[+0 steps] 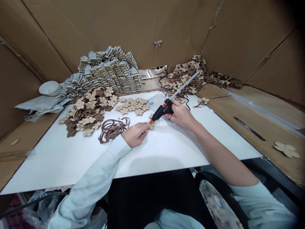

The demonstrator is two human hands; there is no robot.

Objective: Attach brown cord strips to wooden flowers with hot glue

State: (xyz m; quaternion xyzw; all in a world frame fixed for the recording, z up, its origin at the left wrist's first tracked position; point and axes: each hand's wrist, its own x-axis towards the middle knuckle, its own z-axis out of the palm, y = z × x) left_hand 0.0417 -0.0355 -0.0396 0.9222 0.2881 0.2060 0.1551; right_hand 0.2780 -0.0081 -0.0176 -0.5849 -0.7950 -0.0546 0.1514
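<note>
Brown cardboard walls (119, 25) stand around a white table (166, 156). Near the middle of the table is a small tan flower (151, 126), right under the orange tip (151, 121) of a black glue gun (163, 109). The left hand (136, 135) has its fingertips pinched together at the left edge of that flower. The right hand (182, 116) has its fingers wrapped around the gun's handle; I cannot tell if the trigger is being squeezed. To do this well, I think the left fingers should hold the flower flat and steady, but well away from the tip, which may be hot. A gentle squeeze should give a small dot, while too much glue could run over the edge. A long pale stick (184, 86) pokes out of the gun's back, so it would be wise not to bump it into things. Just behind the flower, more tan flowers (133, 105) lie spread out, handy to reach. Near the left hand is a loose bunch of brown strings (111, 130). Further left sits a pile of tan and brown flowers (87, 114). At the back are a tall stack of little blocks (114, 74) and, off to the left, a white bowl (49, 88).
</note>
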